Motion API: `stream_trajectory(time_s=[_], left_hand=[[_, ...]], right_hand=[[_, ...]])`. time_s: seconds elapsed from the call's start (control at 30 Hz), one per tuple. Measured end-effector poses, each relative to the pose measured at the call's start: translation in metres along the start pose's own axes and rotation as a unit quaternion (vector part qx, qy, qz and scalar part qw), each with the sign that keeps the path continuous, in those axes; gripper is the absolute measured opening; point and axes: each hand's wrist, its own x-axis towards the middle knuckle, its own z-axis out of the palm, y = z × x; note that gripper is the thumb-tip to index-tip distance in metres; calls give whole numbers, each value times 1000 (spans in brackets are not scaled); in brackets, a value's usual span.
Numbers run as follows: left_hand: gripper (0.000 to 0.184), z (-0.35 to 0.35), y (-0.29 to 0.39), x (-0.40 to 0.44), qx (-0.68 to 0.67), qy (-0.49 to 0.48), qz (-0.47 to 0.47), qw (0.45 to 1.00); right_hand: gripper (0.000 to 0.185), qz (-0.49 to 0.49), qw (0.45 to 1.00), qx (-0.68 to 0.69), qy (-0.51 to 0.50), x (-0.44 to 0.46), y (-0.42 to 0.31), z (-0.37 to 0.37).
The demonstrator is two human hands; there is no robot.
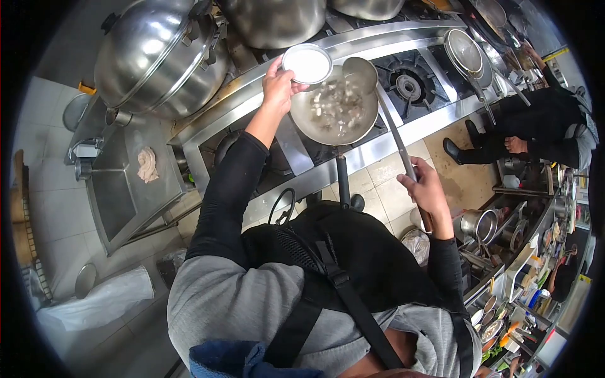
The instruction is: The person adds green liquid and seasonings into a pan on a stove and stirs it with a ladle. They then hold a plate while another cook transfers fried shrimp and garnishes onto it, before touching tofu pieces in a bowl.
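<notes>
My left hand [280, 86] grips a round metal bowl [307, 63] of white contents, held by its rim above the left edge of a wok. In my right hand [427, 190] is the long handle of a ladle [360, 76], whose round head rests at the upper right inside the wok. The wok [337, 137] sits on the stove, its black handle pointing toward my body. Pale chopped pieces [337, 107] lie in liquid in the wok. What exactly the white contents are, I cannot tell.
Large steel pots [271, 22] stand behind the stove. A bare burner [409, 87] is right of the wok, with strainers [464, 51] beyond. At left is a sink [116, 208] with a cloth [147, 165]. Another person [535, 126] stands at the right.
</notes>
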Motion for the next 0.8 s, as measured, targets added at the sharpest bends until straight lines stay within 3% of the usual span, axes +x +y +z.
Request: stream_trajectory(time_s=[0.13, 0.2, 0.27, 0.33, 0.4, 0.5, 0.8], left_hand=[[69, 3, 0, 1, 9, 6, 3, 1000], [69, 3, -1, 1, 10, 3, 4, 1000], [69, 4, -1, 0, 9, 1, 5, 1000], [69, 2, -2, 2, 5, -6, 5, 1000], [69, 1, -3, 2, 9, -4, 1, 1000], [69, 3, -4, 3, 23, 3, -3, 1000], [68, 10, -12, 5, 59, -26, 35, 997]], right_hand=[[41, -74, 990, -110, 40, 34, 31, 25], [41, -114, 988, -100, 13, 44, 35, 42], [37, 7, 998, 8, -69, 42, 34, 56], [26, 57, 972, 156, -169, 35, 33, 59], [25, 131, 916, 331, -185, 19, 27, 57], [25, 190, 869, 416, -190, 1, 19, 39], [29, 63, 985, 135, -90, -21, 8, -3]])
